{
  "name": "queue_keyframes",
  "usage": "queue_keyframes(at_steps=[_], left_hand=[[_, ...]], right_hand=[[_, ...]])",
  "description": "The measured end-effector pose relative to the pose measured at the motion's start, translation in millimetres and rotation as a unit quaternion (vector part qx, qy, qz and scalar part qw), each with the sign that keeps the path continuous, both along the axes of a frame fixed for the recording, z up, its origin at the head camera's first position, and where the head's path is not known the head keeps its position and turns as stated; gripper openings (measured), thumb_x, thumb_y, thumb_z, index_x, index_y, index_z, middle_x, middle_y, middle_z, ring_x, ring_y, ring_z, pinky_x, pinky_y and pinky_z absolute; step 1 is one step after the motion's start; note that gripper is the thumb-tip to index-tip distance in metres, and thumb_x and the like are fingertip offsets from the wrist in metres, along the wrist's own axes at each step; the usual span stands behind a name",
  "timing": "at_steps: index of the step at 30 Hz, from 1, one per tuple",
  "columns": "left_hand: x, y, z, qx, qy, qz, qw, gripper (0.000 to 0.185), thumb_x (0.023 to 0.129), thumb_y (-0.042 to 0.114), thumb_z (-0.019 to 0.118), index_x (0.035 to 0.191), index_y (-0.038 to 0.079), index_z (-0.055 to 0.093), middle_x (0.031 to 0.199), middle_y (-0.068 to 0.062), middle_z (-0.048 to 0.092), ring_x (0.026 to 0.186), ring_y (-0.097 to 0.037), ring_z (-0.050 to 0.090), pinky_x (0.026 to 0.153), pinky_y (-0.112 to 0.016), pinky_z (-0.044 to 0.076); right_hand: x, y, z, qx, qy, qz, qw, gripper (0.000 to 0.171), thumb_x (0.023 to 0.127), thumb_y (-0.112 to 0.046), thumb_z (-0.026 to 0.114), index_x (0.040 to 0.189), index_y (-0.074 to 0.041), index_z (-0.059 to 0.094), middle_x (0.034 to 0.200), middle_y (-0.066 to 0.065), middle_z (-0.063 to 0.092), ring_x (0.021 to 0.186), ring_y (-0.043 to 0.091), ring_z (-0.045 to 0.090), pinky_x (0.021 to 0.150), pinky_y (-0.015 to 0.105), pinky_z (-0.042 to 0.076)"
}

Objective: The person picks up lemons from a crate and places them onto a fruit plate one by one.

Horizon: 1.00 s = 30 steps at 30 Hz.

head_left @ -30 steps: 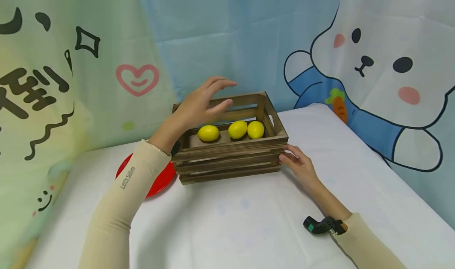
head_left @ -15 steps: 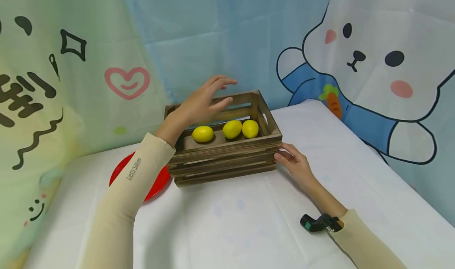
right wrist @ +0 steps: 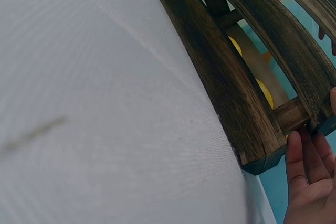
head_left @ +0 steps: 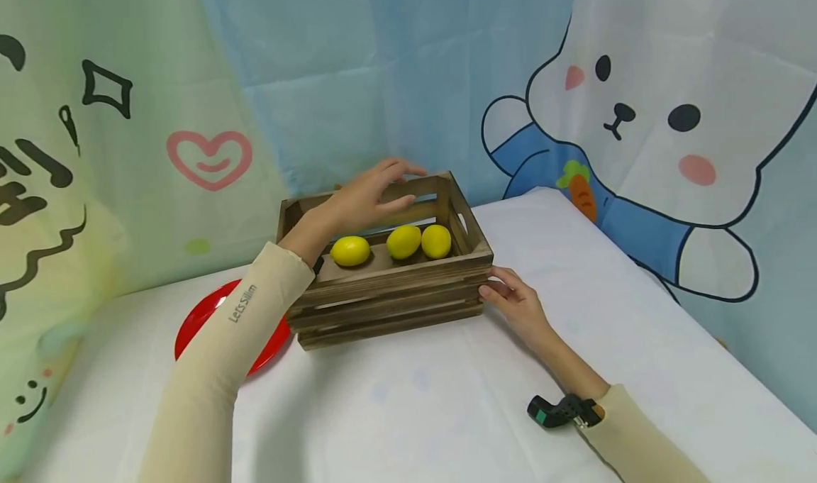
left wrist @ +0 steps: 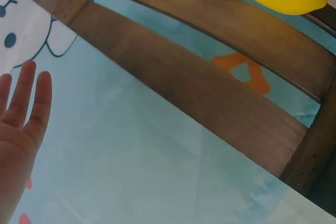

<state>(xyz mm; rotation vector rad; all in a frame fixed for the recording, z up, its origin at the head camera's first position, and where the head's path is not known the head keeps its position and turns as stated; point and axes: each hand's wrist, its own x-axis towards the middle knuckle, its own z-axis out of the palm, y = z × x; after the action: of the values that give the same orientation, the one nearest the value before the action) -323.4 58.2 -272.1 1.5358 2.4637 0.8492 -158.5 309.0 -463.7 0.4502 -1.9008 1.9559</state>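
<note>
A brown slatted wooden crate (head_left: 396, 284) stands on the table. Inside lie three yellow lemons: one at left (head_left: 350, 251), one in the middle (head_left: 403, 242) and one at right (head_left: 437, 241). My left hand (head_left: 364, 198) hovers over the crate's back left, fingers loosely extended, holding nothing; the left wrist view also has this hand (left wrist: 21, 124) in the air, apart from the slats. At the front right corner my right hand (head_left: 518, 306) grips the crate, thumb on the front and fingers round the side. The right wrist view catches those fingers (right wrist: 296, 153) at the slat ends.
A red plate (head_left: 198, 316) lies left of the crate, partly covered by my left sleeve. White cloth (head_left: 396, 412) covers the table. A printed curtain (head_left: 332, 79) hangs close behind the crate. A black band with a device (head_left: 564, 411) sits on my right wrist.
The head view has turned right, so the scene slides left. My left hand has shifted slightly rightward over the crate. The right hand stays at the same corner.
</note>
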Motion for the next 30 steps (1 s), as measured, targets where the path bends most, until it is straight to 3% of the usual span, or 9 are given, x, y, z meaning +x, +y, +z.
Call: queue_keyframes(at_steps=[7, 19, 24, 28, 30], left_hand=[[-8.6, 16.4, -10.6, -0.041, -0.039, -0.057, 0.9968, 0.043, 0.102, 0.022, 0.052, 0.143, 0.010, 0.045, 0.145, -0.009, 0.039, 0.132, -0.027, 0.042, 0.109, -0.039, 0.038], [-33.1, 34.0, -29.1, -0.093, -0.099, -0.094, 0.9863, 0.048, 0.095, 0.011, 0.063, 0.139, 0.000, 0.047, 0.144, -0.015, 0.042, 0.135, -0.032, 0.038, 0.111, -0.045, 0.035], [-42.8, 51.8, -44.2, -0.155, -0.087, -0.115, 0.9773, 0.052, 0.093, 0.010, 0.066, 0.140, -0.001, 0.045, 0.143, -0.017, 0.042, 0.136, -0.033, 0.039, 0.112, -0.041, 0.034], [-44.6, 61.2, -54.9, -0.212, -0.083, -0.128, 0.9653, 0.056, 0.092, 0.010, 0.068, 0.142, 0.001, 0.044, 0.146, -0.015, 0.042, 0.135, -0.033, 0.040, 0.112, -0.042, 0.035], [-45.1, 64.4, -60.4, -0.223, -0.078, -0.126, 0.9635, 0.059, 0.091, 0.011, 0.070, 0.143, 0.003, 0.043, 0.146, -0.015, 0.042, 0.133, -0.033, 0.042, 0.111, -0.043, 0.036]], right_hand=[[1.5, 4.1, -0.6, -0.011, 0.027, 0.012, 0.999, 0.050, 0.091, 0.014, 0.056, 0.129, -0.018, 0.063, 0.120, -0.006, 0.057, 0.105, 0.005, 0.063, 0.082, 0.018, 0.053], [-1.8, -1.5, -2.1, -0.031, 0.055, 0.038, 0.997, 0.048, 0.091, 0.011, 0.057, 0.130, -0.017, 0.063, 0.121, -0.005, 0.056, 0.104, 0.008, 0.063, 0.082, 0.021, 0.054], [-0.5, 0.6, -1.1, -0.025, 0.055, 0.033, 0.998, 0.049, 0.091, 0.010, 0.058, 0.130, -0.020, 0.063, 0.121, -0.006, 0.057, 0.106, 0.007, 0.063, 0.082, 0.019, 0.053], [2.4, 2.9, 0.4, -0.011, 0.053, 0.036, 0.998, 0.051, 0.092, 0.010, 0.058, 0.132, -0.021, 0.061, 0.122, -0.007, 0.057, 0.108, 0.007, 0.062, 0.085, 0.019, 0.052], [3.5, 4.7, 1.4, -0.003, 0.052, 0.037, 0.998, 0.051, 0.092, 0.010, 0.058, 0.133, -0.020, 0.061, 0.122, -0.007, 0.056, 0.109, 0.006, 0.061, 0.087, 0.019, 0.052]])
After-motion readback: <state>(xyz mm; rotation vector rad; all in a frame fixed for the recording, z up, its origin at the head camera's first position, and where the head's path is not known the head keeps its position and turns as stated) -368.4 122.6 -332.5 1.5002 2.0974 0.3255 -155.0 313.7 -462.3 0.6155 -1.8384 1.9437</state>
